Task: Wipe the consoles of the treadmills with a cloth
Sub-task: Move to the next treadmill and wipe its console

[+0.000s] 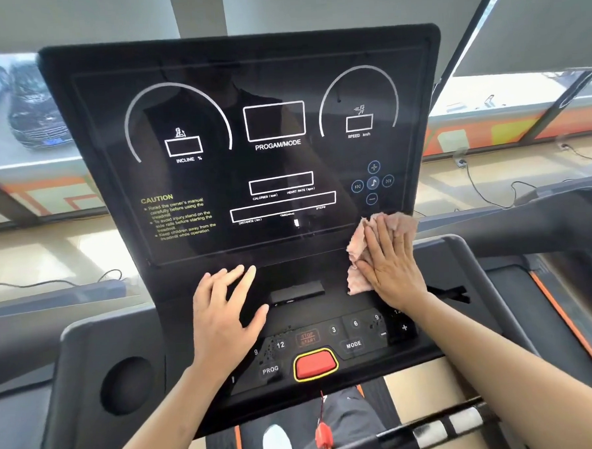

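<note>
1. Console [190, 68] is faced head-on: its dark screen [277, 163] lies above both sets of fingertips, and its keypad [353, 338] lies below the heels of the hands.
2. A pink cloth [356, 255] is pinned flat under the right hand [392, 264]. It sits at the screen's lower right corner, across the edge where the glass meets the ledge. The fingers are held straight and close together. Nothing is gripped, and loose cloth bunches out past the fingertips and on the thumb side.
3. The left hand [223, 307] is laid flat on the ledge with its fingers spread and holding nothing. A slot [296, 291] lies just beyond its thumb.
4. The step in hand is judged to be the wiping of that corner. Pressure is best spread through the whole palm, and strokes are best overlapped, so that no streak is left on the glossy glass.
5. The bunched edge should be folded under the fingers, so that a clean, even face is presented.
6. Specks [272, 345] are seen round key 12, just below the left thumb. Extra passes will probably be needed there.
7. Light pressure is advised near the red button [315, 364], which lies between the two wrists, so that nothing is triggered.
</note>
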Tool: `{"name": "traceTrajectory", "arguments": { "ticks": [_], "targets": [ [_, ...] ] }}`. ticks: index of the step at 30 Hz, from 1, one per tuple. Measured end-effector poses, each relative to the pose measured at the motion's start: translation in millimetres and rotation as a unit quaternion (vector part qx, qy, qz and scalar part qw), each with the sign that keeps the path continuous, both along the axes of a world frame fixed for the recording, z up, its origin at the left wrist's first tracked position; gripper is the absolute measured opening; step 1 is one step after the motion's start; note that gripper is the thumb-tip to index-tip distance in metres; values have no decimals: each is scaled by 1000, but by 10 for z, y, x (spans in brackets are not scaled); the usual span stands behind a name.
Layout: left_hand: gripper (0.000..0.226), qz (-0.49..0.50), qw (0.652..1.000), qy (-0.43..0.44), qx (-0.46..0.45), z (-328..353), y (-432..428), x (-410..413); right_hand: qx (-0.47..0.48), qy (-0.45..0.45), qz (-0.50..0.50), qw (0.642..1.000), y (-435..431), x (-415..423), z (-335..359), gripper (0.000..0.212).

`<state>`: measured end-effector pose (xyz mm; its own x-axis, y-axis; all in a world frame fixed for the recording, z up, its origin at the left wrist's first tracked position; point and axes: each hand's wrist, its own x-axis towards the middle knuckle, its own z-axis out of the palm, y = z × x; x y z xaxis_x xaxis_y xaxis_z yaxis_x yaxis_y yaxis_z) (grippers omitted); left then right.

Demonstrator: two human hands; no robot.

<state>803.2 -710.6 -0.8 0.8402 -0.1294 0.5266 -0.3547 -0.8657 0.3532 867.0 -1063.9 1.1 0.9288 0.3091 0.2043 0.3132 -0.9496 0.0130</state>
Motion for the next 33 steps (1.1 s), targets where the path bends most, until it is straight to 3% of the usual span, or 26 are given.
{"name": "traceTrajectory", "arguments": {
  "ticks": [5, 11, 18, 27, 33],
  "targets": [
    [56, -25, 999, 18, -33, 64, 145, -130, -59, 9, 90, 994, 187, 77, 98, 58],
    [52, 101, 990, 29, -96, 10, 490, -455, -92, -55, 134, 985, 396, 110, 112, 68],
    [76, 210, 941, 198, -177, -143, 749, -841, -102, -71, 197, 973, 956, 74, 178, 59],
    [74, 222, 946, 197, -133, -254, 757, -1105, -103, -73, 222, 967, 1629, 31, 229, 70],
    [91, 181, 953, 208, -129, -299, 817, -1235, -95, -60, 262, 959, 2209, -15, 253, 75]
  ]
}}
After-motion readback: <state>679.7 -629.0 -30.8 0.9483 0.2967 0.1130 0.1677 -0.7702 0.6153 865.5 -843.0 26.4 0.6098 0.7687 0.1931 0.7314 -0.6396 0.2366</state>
